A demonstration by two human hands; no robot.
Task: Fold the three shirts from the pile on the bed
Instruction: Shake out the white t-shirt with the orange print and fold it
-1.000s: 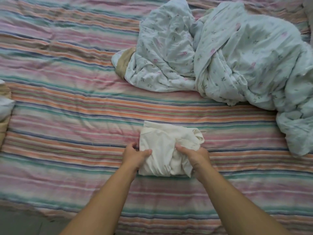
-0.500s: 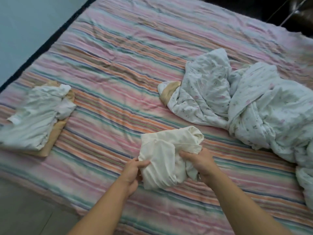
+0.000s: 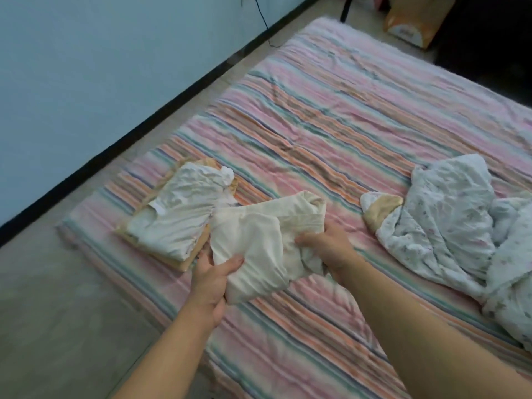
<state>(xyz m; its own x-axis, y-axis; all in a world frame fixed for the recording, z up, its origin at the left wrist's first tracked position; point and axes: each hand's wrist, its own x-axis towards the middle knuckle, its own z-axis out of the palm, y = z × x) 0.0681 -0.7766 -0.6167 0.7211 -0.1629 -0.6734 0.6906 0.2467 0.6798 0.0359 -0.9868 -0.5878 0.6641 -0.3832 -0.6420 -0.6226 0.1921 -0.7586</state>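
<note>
Seen from the head camera, a person held a folded cream cotton shirt (image 3: 259,249) with both hands above the striped pink, green and orange bed cover (image 3: 331,133), near the cover's left edge. The left hand (image 3: 211,279) gripped the bundle's lower left corner, thumb pressed over the top of the cloth and fingers (image 3: 205,253) curled beneath it; the right hand (image 3: 328,249) pinched the bundle's right side, its fingers closed round a gathered fold. The shirt hung between the two hands, its far edge overlapping the near corner of a stack of two folded shirts, white on tan (image 3: 178,217), lying close to the floor-side edge of the bed. A crumpled pale floral quilt (image 3: 449,223) lay well apart to the right, and a tan paper bag (image 3: 414,24) stood on the floor beyond the bed. The step in hand appeared to be setting this shirt onto the stack; doing it well would likely mean keeping both grips firm so the loose right-hand fold does not spill open, squaring the bundle over the stack, and lowering it flat before letting go.
</note>
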